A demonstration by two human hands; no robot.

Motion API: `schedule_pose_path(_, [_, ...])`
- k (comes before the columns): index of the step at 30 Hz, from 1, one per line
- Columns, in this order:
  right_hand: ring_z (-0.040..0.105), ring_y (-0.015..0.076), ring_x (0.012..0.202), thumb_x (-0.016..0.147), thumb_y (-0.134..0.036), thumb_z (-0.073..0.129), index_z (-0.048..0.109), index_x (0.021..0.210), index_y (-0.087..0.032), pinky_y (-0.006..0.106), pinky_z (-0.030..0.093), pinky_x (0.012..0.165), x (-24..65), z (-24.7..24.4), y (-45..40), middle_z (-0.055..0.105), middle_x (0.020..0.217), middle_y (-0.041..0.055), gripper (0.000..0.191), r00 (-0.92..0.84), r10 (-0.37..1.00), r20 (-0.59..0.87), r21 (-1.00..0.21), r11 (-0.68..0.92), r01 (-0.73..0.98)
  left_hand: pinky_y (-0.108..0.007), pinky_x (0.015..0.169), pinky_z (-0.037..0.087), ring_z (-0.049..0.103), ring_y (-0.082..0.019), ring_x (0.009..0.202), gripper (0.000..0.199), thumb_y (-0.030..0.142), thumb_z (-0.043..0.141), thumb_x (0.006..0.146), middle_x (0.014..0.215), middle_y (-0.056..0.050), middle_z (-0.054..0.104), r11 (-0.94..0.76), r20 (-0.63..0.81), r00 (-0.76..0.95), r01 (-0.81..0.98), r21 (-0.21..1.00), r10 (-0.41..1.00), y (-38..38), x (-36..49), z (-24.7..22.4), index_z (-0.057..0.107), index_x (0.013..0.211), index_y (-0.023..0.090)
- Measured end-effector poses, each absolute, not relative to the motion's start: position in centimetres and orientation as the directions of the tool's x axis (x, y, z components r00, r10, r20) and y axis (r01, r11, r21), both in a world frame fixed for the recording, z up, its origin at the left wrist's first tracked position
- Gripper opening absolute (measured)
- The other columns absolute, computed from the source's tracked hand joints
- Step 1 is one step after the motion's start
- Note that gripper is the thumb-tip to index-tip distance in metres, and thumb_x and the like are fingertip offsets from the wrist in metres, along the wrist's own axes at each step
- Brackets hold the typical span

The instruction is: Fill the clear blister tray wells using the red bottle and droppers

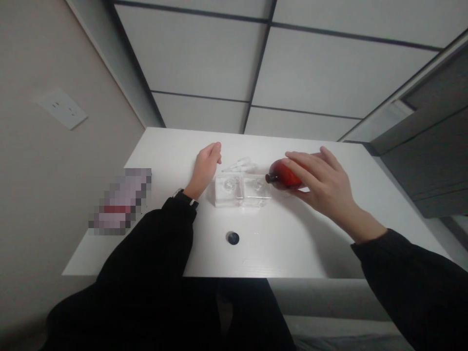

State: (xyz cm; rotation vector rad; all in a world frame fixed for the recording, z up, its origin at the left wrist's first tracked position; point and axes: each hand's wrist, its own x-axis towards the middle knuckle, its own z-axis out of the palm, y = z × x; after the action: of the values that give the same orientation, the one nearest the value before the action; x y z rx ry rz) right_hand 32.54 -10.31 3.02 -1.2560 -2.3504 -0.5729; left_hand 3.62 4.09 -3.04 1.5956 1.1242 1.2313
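Observation:
My right hand [321, 183] is wrapped round a dark red bottle [287, 174]. The bottle lies tilted on its side, its dark open neck pointing left toward a clear plastic container [243, 191] with two square compartments. That neck is just above the container's right edge; whether liquid is flowing cannot be made out. Left of the container, my left hand [207, 162] rests on the white table with its fingers curled in, and nothing shows in it. Behind the container lie thin clear droppers [239, 165]. A small dark round cap [233, 238] sits in front.
At the table's left side lies a flat, blurred-out pinkish object [122, 200]. The white table [204, 258] meets a panelled partition [204, 53] at its back. A wall socket [62, 108] is on the left, and a grey cabinet [427, 146] stands at the right.

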Motion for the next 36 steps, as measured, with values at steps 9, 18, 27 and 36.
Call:
schedule_pose_path(9, [0.067,0.0379,0.135,0.098,-0.029,0.074,0.047,0.162,-0.036,0.07,0.042,0.121,32.4,3.3,-9.8,0.065,0.156,0.0101,0.07,-0.535,0.682,0.499,0.21,0.504,0.838,-0.036,0.058,0.015,0.017,-0.013,0.057,0.065,0.041,0.054,0.107,0.057,0.004,0.017,-0.241,0.256,0.016,0.399,0.885,0.967,4.3,3.2,-2.3,0.02,0.056,0.024])
schedule_pose_path(18, [0.068,0.0364,0.134,0.097,-0.023,0.075,0.052,0.159,-0.033,0.067,0.044,0.121,32.3,4.2,-9.6,0.065,0.155,0.0109,0.067,-0.585,0.676,0.447,0.311,0.496,0.811,-0.035,0.062,0.016,0.018,-0.012,0.058,0.065,0.038,0.052,0.107,0.059,0.004,0.015,-0.216,0.223,0.045,0.498,0.84,0.974,4.0,3.5,-1.5,0.015,0.056,0.024])
schedule_pose_path(27, [0.067,0.0342,0.137,0.102,-0.021,0.065,0.055,0.156,-0.036,0.068,0.041,0.122,32.1,5.1,-9.4,0.064,0.157,0.0089,0.056,-0.63,0.646,0.431,0.38,0.503,0.776,-0.035,0.063,0.017,0.019,-0.012,0.059,0.064,0.034,0.051,0.107,0.059,0.004,0.014,-0.218,0.216,0.067,0.541,0.813,0.974,3.5,3.8,-1.0,0.013,0.056,0.025])
schedule_pose_path(36, [0.065,0.0345,0.14,0.101,-0.019,0.067,0.048,0.161,-0.039,0.071,0.039,0.124,31.9,6.1,-9.2,0.063,0.159,0.008,0.067,-0.668,0.636,0.387,0.396,0.539,0.743,-0.035,0.065,0.019,0.022,-0.012,0.06,0.062,0.034,0.05,0.107,0.06,0.004,0.014,-0.237,0.231,0.082,0.551,0.8,0.969,3.4,3.7,-1.0,0.013,0.057,0.025])
